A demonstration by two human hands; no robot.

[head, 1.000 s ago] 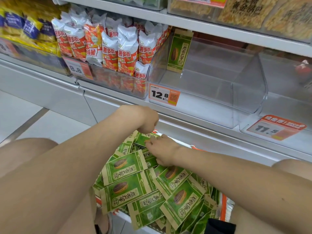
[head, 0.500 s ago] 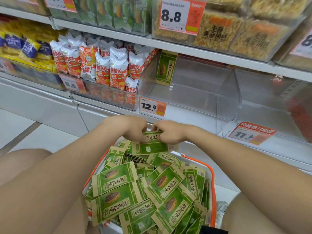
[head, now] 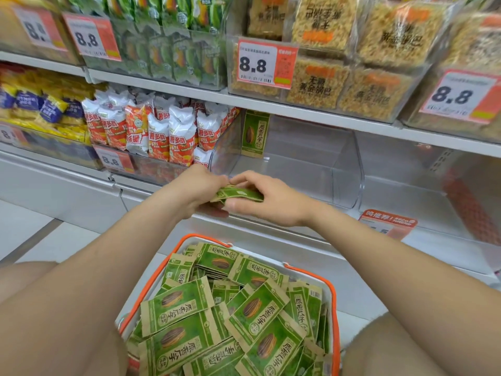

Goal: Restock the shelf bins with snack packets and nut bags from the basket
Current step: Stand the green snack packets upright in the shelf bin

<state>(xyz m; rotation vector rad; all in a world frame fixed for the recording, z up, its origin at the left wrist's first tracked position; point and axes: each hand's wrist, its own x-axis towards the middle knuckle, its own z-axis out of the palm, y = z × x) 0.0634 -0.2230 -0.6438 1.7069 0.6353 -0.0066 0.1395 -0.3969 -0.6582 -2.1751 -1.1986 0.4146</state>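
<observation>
Nut bags (head: 238,193) are up out of the basket (head: 334,308) now, left hand (head: 198,188) and right hand (head: 273,203) both gripping the stack. Clear bin (head: 348,172) just ahead, nearly empty.

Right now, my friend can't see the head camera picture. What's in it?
A left hand and right hand grip a stack of green paper packets between an orange-rimmed basket full of them and a nearly empty clear plastic bin.
</observation>
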